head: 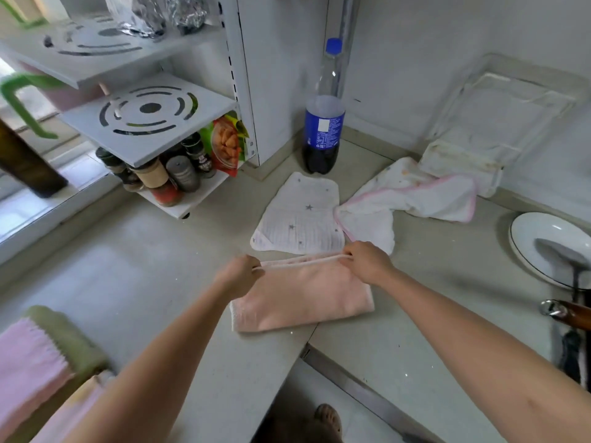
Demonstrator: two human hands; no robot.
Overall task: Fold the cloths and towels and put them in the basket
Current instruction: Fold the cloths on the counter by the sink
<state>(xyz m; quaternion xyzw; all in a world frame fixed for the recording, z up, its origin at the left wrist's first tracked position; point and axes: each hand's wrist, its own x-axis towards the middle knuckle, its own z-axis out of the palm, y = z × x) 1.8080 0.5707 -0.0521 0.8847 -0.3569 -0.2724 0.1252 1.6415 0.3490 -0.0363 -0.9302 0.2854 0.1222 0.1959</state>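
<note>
A pink towel (303, 295) lies folded on the countertop in front of me. My left hand (238, 274) pinches its far left corner and my right hand (367, 262) pinches its far right corner, both along the far edge. Behind it lies a white cloth with grey stars (300, 219), spread flat. To its right a white cloth with pink trim (409, 196) lies crumpled. At the lower left corner, a pink and a green folded cloth (35, 359) sit stacked; whether they sit in a basket I cannot tell.
A cola bottle (324, 123) stands at the back by the wall. A white shelf rack (153, 123) with spice jars is at the left. A clear plastic tray (499, 116) leans at the right, with a white plate (524, 241) and a spatula (563, 260) beside it.
</note>
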